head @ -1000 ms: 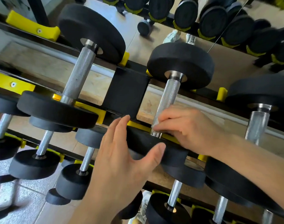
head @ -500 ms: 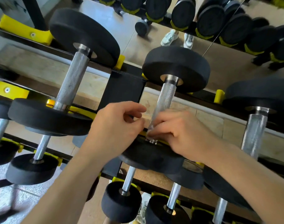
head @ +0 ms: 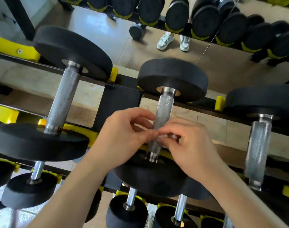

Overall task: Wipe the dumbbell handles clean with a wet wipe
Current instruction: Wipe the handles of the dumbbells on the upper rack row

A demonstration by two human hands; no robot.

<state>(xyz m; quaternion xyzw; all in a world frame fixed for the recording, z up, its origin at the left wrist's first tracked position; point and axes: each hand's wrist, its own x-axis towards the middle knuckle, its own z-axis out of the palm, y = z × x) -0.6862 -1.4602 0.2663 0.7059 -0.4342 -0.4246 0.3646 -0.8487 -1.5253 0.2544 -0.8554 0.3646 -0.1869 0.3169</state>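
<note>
A black dumbbell rests on the top tier of the rack, its knurled steel handle (head: 163, 112) running from the far disc (head: 172, 78) down to the near disc (head: 150, 180). My left hand (head: 124, 137) and my right hand (head: 189, 145) meet in front of the lower half of that handle. A small white wet wipe (head: 165, 136) is pinched between the fingertips of both hands, right against the handle. Most of the wipe is hidden by my fingers.
Two more dumbbells lie on the same tier, one handle (head: 63, 99) to the left and one handle (head: 257, 148) to the right. Smaller dumbbells (head: 127, 211) fill the lower tiers. A mirror behind shows white shoes (head: 173, 41) and the rack's yellow cradles (head: 14, 48).
My left hand has left the near disc and come up beside my right hand at the handle. Both hands have risen a little along the bar, and the wipe now shows between the fingertips.
</note>
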